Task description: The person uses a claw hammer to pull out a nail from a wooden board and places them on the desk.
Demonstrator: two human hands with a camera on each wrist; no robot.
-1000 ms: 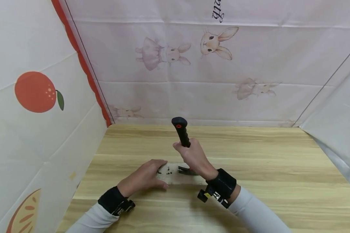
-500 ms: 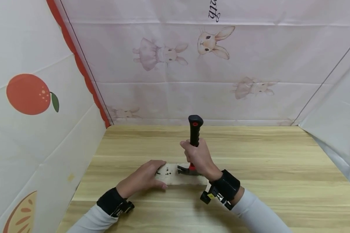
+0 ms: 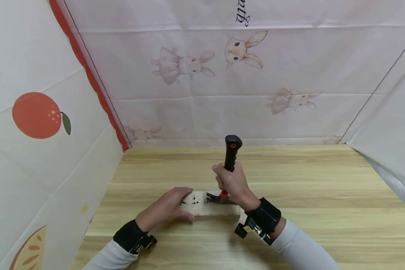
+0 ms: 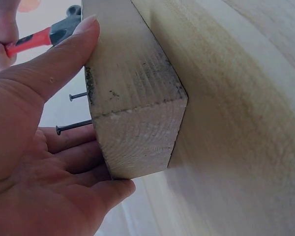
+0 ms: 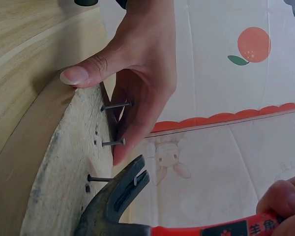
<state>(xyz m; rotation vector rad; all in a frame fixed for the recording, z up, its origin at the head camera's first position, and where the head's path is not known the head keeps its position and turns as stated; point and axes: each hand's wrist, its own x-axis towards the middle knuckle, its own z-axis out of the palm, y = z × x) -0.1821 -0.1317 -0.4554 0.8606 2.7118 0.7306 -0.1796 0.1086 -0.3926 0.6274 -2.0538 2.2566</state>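
A pale wooden block lies across the table in front of me. My left hand grips its left end, thumb on the near side and fingers on the far side. Several nails stick up from the block, among them a nail near the left fingers and a nail beside the hammer's claw. My right hand grips a claw hammer low on its black-and-red handle, which points upward. The hammer's dark head is down at the block's top, claw facing left toward the nails.
The wood-grain table stretches out to both sides of the block. A printed rabbit cloth hangs behind it, and a white cloth with fruit prints hangs at the left. Another pale cloth hangs at the right.
The hammer's handle has swung from a leftward lean to upright and slightly right, and my right hand has shifted right with it. The left hand stays on the block.
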